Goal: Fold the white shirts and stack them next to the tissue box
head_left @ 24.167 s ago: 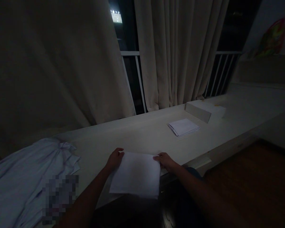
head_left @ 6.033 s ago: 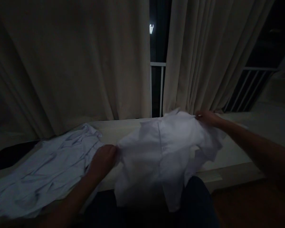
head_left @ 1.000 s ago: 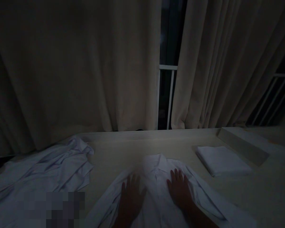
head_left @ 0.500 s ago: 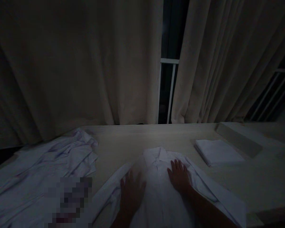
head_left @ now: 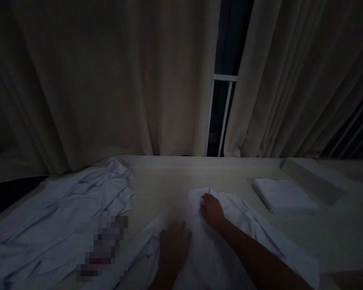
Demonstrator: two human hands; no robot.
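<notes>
A white collared shirt (head_left: 205,253) lies spread on the pale table, its collar pointing away from me and its sleeves angled out to both sides. My left hand (head_left: 174,245) rests flat on the shirt's left shoulder area, fingers stretched out and slightly apart. At the collar, my right hand (head_left: 212,210) has its fingers curled and closed on the shirt fabric; the exact grip is partly hidden in the dim light. Around the left hand the cloth is creased.
A heap of rumpled white garments (head_left: 87,205) covers the table's left side. To the right lies a neatly folded white stack (head_left: 286,195), with a pale box-like block (head_left: 314,177) behind it. Long beige curtains (head_left: 175,80) hang beyond the table's back edge.
My right hand has moved left and up from the shirt's right chest to the collar, its fingers going from spread to closed. The left hand stays flat. The view has shifted slightly.
</notes>
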